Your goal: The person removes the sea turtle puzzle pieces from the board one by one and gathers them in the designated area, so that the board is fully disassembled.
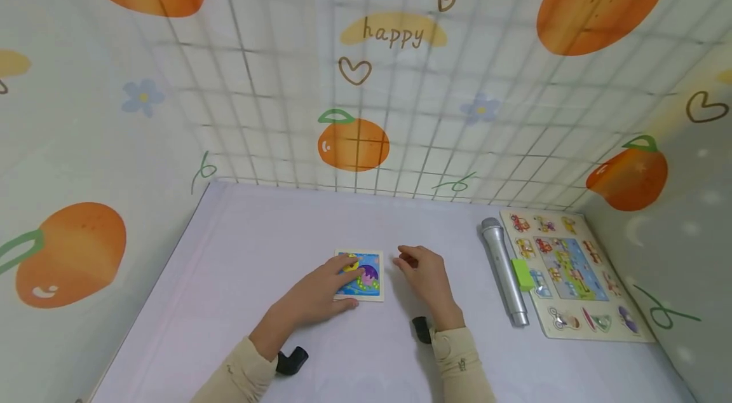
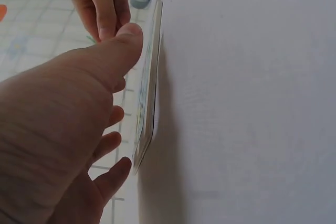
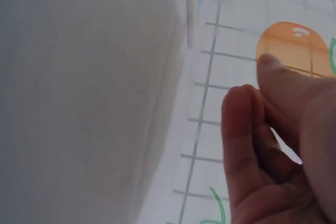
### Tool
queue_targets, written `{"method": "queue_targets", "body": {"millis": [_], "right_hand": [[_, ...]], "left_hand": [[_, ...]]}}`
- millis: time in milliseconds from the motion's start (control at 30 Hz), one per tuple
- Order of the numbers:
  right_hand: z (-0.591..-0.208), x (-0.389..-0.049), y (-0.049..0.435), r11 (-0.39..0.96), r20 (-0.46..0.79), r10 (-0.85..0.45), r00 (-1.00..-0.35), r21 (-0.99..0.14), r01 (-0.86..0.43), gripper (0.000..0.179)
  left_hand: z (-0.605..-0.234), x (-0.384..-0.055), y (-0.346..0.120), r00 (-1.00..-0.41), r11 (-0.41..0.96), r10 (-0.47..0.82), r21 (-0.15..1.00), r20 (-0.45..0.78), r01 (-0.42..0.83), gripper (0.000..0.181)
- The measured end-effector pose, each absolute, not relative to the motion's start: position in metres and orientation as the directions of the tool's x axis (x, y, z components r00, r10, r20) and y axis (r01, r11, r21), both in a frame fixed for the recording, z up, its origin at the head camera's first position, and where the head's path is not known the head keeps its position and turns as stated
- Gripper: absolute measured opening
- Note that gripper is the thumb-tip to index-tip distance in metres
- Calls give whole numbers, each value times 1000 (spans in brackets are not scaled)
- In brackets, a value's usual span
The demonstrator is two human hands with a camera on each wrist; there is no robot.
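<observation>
A small square picture puzzle (image 1: pixel 373 274), with a pale border and a blue, purple and yellow picture, lies flat on the table. My left hand (image 1: pixel 321 292) reaches over its left side with the fingers spread, partly hiding the picture. In the left wrist view the puzzle (image 2: pixel 149 103) appears edge-on beside the thumb and fingertips; firm contact cannot be told. Just right of the puzzle hovers my right hand (image 1: pixel 426 276), its fingers loosely bent. Between the thumb and fingers of the right hand (image 3: pixel 278 145) no object shows in the right wrist view.
To the right lies a silver microphone (image 1: pixel 504 273) with a bright green block (image 1: pixel 521 274) beside it. A larger wooden peg puzzle board (image 1: pixel 572 317) with several pieces is farther right. A white grid-patterned curtain (image 1: pixel 274 136) with orange prints borders the table (image 1: pixel 240 231).
</observation>
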State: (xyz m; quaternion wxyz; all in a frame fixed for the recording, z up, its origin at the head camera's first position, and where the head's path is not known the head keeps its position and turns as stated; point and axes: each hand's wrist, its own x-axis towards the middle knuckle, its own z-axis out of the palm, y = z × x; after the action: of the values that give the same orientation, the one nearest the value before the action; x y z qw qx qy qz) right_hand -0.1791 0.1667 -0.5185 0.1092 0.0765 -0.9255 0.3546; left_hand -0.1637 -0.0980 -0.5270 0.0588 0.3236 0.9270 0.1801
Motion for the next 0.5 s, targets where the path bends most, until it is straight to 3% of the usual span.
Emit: {"method": "queue_targets", "body": {"millis": [500], "right_hand": [[-527,-191,139,720,99,-76,-992,-683,-123,28]], "left_hand": [[-531,-168,-94,-765,728,644,323,-17,605,62]]}}
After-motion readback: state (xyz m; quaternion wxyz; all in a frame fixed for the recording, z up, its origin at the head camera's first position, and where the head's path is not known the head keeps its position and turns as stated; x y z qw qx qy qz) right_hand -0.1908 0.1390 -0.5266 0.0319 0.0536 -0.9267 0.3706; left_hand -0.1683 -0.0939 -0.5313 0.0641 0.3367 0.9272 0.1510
